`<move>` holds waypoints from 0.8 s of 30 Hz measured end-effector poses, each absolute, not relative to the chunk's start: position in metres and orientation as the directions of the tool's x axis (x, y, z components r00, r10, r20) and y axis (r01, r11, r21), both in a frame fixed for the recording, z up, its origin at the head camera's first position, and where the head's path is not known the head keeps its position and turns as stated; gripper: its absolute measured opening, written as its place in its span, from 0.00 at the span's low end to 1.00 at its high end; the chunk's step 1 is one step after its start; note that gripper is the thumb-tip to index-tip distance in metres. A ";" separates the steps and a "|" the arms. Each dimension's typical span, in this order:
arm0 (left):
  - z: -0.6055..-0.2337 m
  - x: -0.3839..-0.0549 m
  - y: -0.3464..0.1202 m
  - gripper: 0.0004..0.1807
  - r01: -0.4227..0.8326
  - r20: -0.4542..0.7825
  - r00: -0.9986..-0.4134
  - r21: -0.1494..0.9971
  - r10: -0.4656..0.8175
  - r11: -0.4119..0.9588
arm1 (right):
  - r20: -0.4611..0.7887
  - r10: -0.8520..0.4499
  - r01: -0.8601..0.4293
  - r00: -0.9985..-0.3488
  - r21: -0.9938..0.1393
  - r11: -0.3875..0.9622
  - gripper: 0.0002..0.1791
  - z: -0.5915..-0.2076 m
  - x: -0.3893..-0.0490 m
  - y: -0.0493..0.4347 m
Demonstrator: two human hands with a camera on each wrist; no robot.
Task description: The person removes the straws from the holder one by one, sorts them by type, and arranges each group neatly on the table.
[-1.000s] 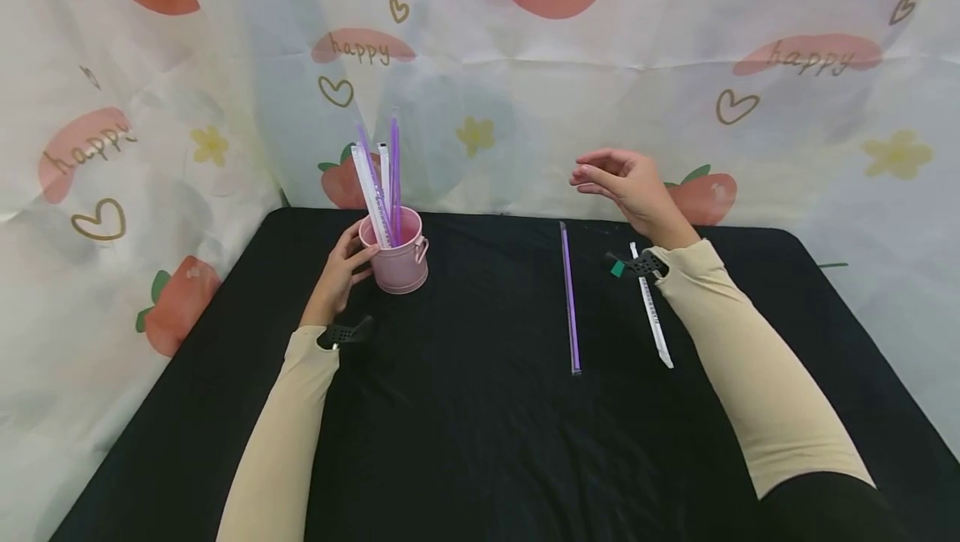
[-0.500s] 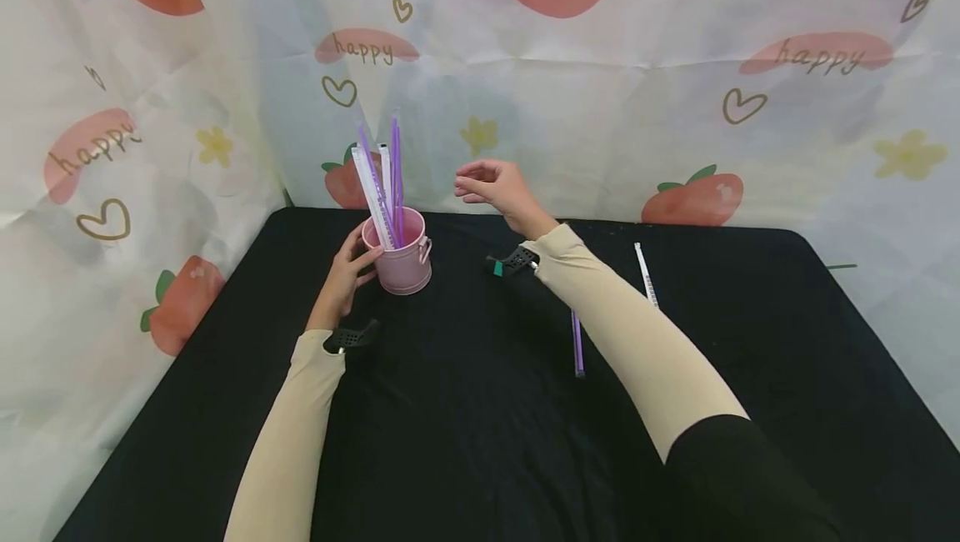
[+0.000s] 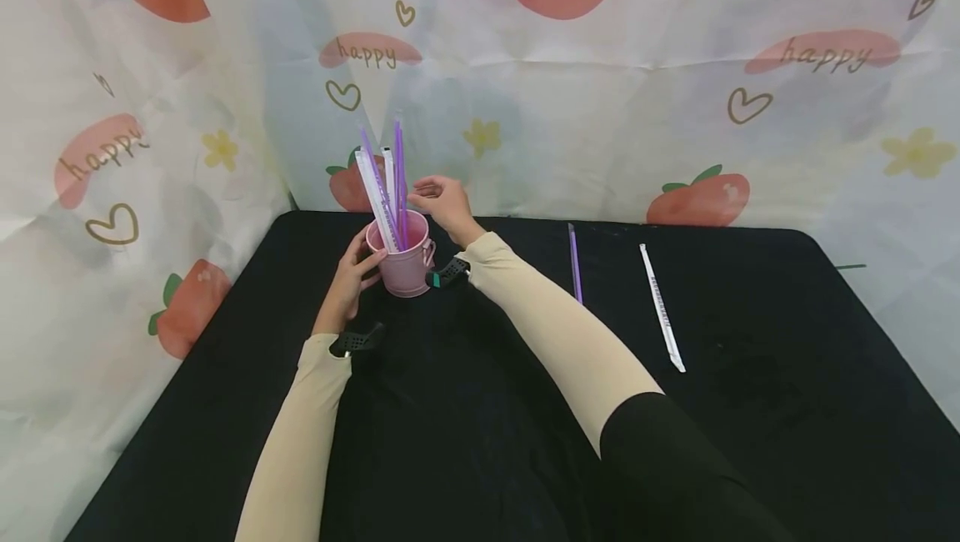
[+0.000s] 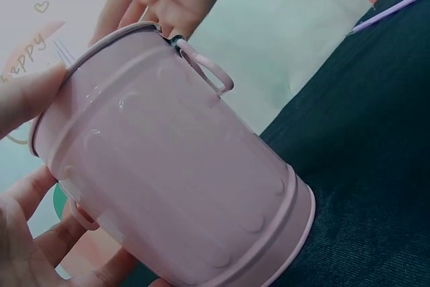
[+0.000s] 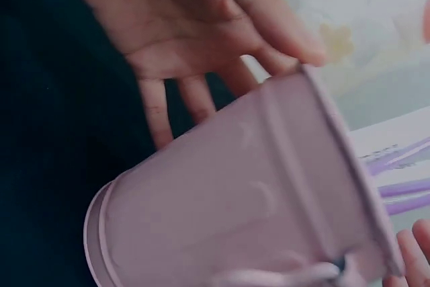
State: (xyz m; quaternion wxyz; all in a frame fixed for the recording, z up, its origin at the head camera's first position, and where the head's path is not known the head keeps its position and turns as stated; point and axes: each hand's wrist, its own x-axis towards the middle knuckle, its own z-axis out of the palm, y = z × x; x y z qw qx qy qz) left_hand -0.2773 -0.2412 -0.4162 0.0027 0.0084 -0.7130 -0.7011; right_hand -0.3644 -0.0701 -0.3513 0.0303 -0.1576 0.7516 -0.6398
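Note:
My left hand [image 3: 347, 288] holds a small pink metal bucket [image 3: 406, 273] by its left side. In the left wrist view the thumb [image 4: 30, 95] presses near the bucket's rim, with the other fingers along the wall. Several wrapped straws stand in the bucket, some purple [image 3: 401, 167] and some in white paper [image 3: 372, 192]. My right hand [image 3: 448, 207] hovers just right of these straws, above the rim, its fingers loosely bent and no object visible in them. Only its fingertips [image 5: 420, 240] show in the right wrist view. Whether they touch a straw, I cannot tell.
On the black tablecloth [image 3: 465, 409] to the right lie a purple straw [image 3: 575, 263], partly hidden by my right arm, and a white paper-wrapped straw [image 3: 662, 308]. A patterned curtain [image 3: 570, 133] hangs behind the table.
My right hand has swept left from above the right side of the table to beside the straws in the bucket. The left hand keeps its hold on the bucket.

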 end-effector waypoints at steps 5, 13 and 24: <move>-0.417 -0.276 -0.240 0.33 0.006 0.006 -1.000 1.000 -0.021 0.011 | 0.118 -0.271 -0.177 -0.955 -0.963 0.204 0.17 -0.356 -0.362 -0.081; -0.417 -0.277 -0.241 0.33 0.000 0.000 -1.000 1.000 -0.016 0.002 | 0.107 -0.238 -0.178 -0.965 -0.936 0.303 0.14 -0.359 -0.362 -0.090; -0.403 -0.267 -0.237 0.34 0.003 0.003 -1.000 1.000 0.000 0.008 | 0.086 -0.222 -0.150 -0.971 -0.945 0.292 0.13 -0.352 -0.360 -0.090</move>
